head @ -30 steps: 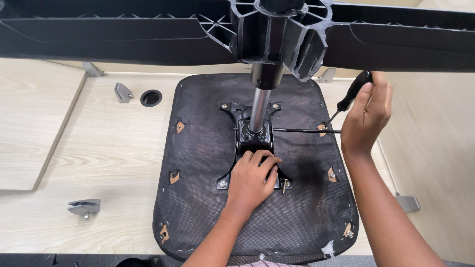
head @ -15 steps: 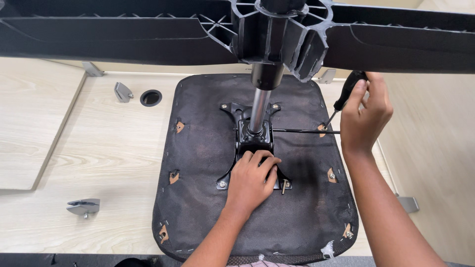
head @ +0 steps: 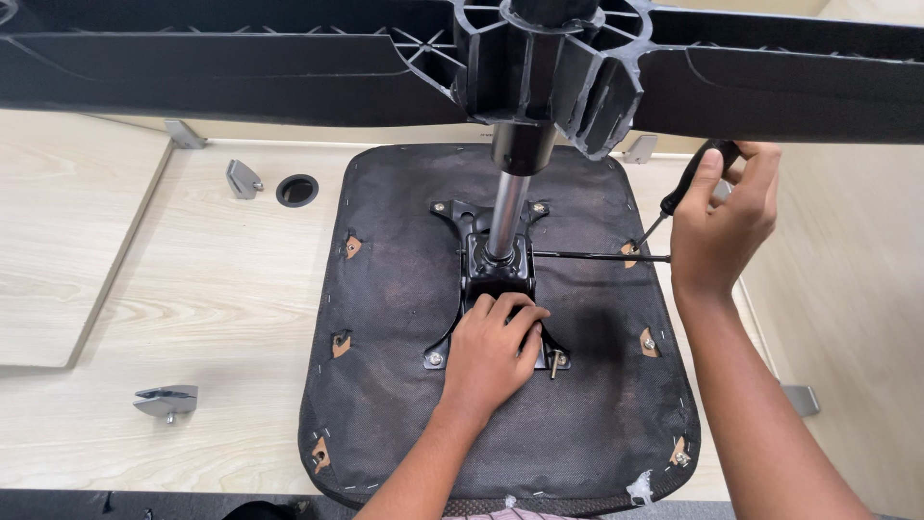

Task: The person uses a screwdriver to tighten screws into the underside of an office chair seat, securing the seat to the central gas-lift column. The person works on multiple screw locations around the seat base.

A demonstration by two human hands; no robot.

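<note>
Screwdriver (head: 685, 193): in our right hand (head: 720, 217), fingers wrapped on its black handle; long axis slants, tip down-left at the seat (head: 404, 424) edge.
Left hand (head: 496, 347): pressed flat on the bracket (head: 496, 289), holding nothing.
Seat: upside down on the table (head: 192, 289).
Change: we see the screwdriver handle tipped slightly more upright.

Pale wood-grain desk (head: 173, 289), round cable hole (head: 296, 190), metal brackets (head: 166, 401), even light
</note>
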